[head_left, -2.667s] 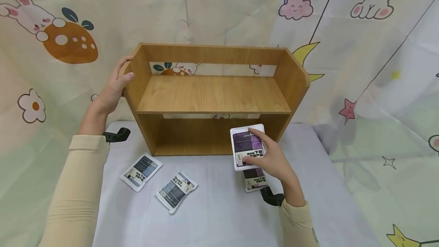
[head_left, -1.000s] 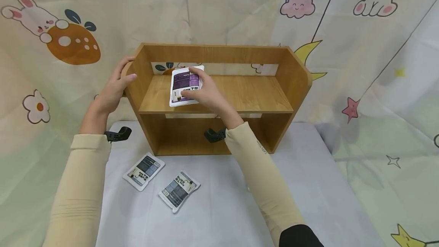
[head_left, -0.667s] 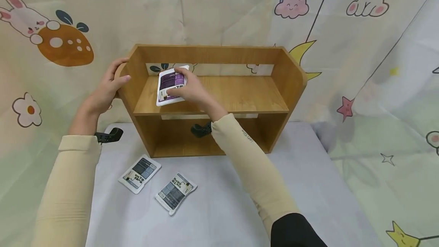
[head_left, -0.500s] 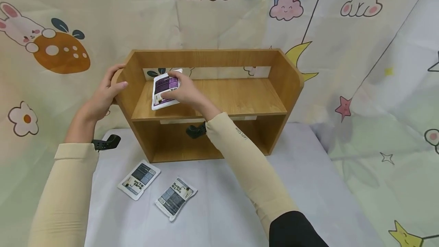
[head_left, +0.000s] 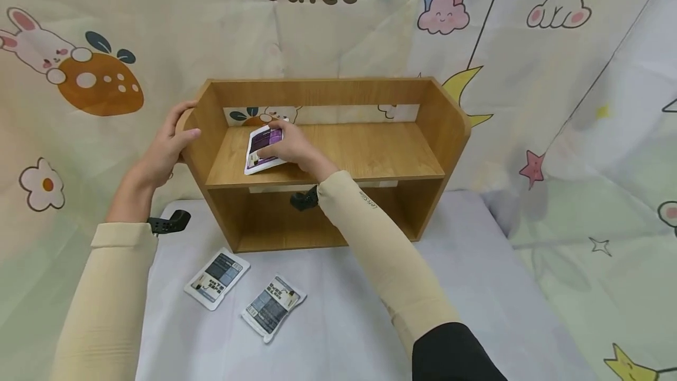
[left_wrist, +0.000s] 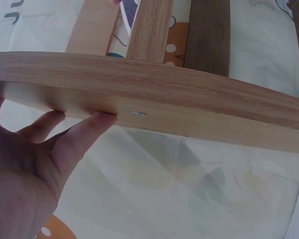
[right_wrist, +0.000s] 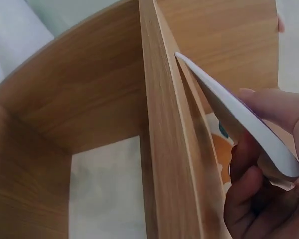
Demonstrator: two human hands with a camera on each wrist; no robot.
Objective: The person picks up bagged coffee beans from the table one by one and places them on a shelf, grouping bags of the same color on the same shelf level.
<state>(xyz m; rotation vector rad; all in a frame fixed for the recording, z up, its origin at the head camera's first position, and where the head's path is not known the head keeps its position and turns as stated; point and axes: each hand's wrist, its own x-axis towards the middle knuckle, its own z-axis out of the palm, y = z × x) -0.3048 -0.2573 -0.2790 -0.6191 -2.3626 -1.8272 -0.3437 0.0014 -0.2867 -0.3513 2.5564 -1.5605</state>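
Your right hand (head_left: 296, 147) pinches the flat white packet with purple-and-cream print (head_left: 257, 141), thumb on the printed face, fingers curled beneath; it slants out past those fingertips, above the upper board of the light-brown wooden two-tier shelf (head_left: 359, 151). Looks light, fairly stiff, maybe slick; grip by the side edge. Your left hand (head_left: 168, 144) is spread, fingertips against the shelf's outer side.

"Juice" stands on the backdrop (head_left: 349, 40) above the shelf's (head_left: 365, 146) top edge, "Let's Slim" on the right sleeve (head_left: 383, 246); the packets' (head_left: 217, 278) print is unreadable.
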